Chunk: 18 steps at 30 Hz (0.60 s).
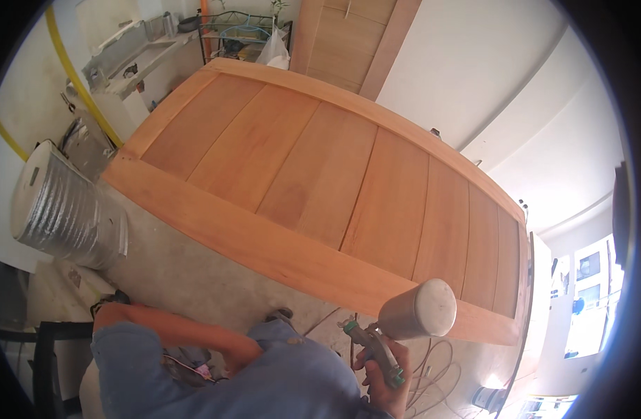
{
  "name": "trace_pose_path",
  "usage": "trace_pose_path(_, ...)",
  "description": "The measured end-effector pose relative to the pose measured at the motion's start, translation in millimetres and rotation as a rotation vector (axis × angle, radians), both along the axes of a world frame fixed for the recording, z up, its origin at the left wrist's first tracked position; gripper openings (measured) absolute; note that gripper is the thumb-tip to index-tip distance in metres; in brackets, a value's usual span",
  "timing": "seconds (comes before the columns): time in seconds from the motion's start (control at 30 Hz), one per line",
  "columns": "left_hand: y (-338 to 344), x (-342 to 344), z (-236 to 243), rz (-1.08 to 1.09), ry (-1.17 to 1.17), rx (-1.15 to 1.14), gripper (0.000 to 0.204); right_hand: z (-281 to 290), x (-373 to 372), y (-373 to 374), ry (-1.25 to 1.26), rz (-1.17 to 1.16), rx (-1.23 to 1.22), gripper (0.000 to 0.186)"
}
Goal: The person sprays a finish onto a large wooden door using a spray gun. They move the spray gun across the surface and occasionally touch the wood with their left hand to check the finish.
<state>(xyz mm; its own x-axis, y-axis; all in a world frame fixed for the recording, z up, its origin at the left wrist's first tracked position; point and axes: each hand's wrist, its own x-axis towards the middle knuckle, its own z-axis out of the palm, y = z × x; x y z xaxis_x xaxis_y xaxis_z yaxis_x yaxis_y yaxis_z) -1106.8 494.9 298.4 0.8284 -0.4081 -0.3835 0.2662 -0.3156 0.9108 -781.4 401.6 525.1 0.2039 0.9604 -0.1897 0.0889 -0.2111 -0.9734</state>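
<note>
The spray gun [373, 349], lower right of the frame, is gripped by the right hand [390, 380], fingers curled around it; its cup [420, 309] overlaps the lower edge of the wooden door [313, 181]. A careless swing could knock cup against door, and the looped hose [436, 370] at lower right might snag a foot. The cup's contents are hidden, the trigger hard to make out; the left hand is lost beyond its forearm [195, 333], so its grip I cannot tell.
</note>
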Motion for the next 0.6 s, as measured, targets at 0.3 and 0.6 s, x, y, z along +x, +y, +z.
trace_pose_path(0.3,23,-34,1,0.019,-0.145,0.061,0.075,8,-23,22,-0.053,-0.092,0.148,0.047)
trace_pose_path(0.6,65,-73,-42,-0.132,0.359,0.329,0.078,14,-43,27,-0.093,-0.017,0.128,0.049)
